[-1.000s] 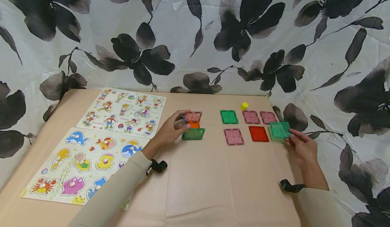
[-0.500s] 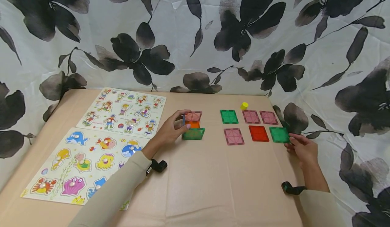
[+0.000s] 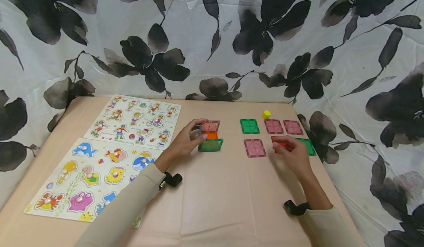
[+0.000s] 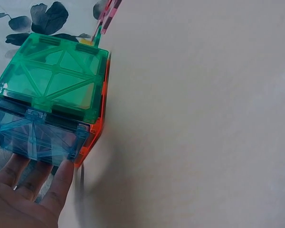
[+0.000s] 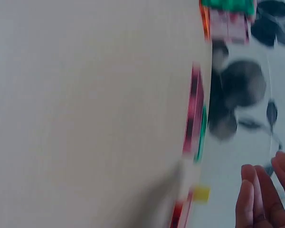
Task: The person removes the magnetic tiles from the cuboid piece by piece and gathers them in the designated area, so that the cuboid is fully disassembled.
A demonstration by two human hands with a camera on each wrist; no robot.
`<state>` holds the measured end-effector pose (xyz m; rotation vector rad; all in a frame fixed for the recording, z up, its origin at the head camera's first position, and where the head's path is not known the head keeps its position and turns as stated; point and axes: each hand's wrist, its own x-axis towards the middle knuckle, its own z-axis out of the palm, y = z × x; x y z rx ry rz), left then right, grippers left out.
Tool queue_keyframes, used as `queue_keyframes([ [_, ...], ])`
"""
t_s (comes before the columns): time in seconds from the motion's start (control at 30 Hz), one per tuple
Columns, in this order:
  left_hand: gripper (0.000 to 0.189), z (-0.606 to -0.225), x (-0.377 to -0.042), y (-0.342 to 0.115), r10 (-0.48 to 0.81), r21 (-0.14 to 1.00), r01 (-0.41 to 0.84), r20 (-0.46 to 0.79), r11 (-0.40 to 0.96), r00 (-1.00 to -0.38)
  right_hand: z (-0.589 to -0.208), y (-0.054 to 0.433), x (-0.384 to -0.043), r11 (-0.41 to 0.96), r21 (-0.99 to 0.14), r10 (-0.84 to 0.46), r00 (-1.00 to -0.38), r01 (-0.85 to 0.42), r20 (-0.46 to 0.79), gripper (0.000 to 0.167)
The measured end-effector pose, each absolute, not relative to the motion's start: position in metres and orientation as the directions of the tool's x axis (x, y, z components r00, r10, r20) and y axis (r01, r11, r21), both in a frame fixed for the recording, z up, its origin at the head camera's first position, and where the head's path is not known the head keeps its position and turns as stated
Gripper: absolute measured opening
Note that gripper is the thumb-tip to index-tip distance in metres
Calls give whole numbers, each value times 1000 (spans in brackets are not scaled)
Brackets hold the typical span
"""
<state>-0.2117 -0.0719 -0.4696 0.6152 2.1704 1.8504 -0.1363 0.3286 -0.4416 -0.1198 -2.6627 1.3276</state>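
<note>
My left hand (image 3: 182,144) grips a small box built of see-through magnetic tiles (image 3: 211,145). In the left wrist view, green, blue and orange-red tiles (image 4: 57,78) form its faces, and my fingers (image 4: 59,187) press along the blue one. My right hand (image 3: 294,156) hovers over a red tile (image 3: 279,143) on the table, largely covering it. Its fingers are loosely bent with nothing between them in the right wrist view. A green tile (image 3: 310,147) at the table's right edge is partly behind that hand. A pink tile (image 3: 254,148) lies left of the red one.
Behind these lie another green tile (image 3: 250,126) and two pink tiles (image 3: 273,126), with a small yellow cylinder (image 3: 266,114) beyond them. Two sticker-style picture boards, one of children (image 3: 142,109) and one of sea animals (image 3: 99,156), cover the table's left side. A floral cloth (image 3: 212,41) hangs behind.
My right hand set the green tile down at the right edge, let go, and moved left over the red tile. My left hand has kept its hold on the tile box.
</note>
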Motion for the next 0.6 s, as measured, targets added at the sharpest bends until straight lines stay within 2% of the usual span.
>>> queue_keyframes([
  [0.17,60,-470,-212,-72,460,977,180,110,111,-881,-442,272,-143,599,-792,-62,-993,-121,105,26],
  [0.33,59,-470,-213,-73,457,974,185,107,128,-883,-443,223,-153,552,-810,-215,-972,-198,91,28],
  [0.6,57,-469,-212,-73,458,975,184,109,124,-882,-448,185,-167,530,-800,-289,-947,-279,140,23],
])
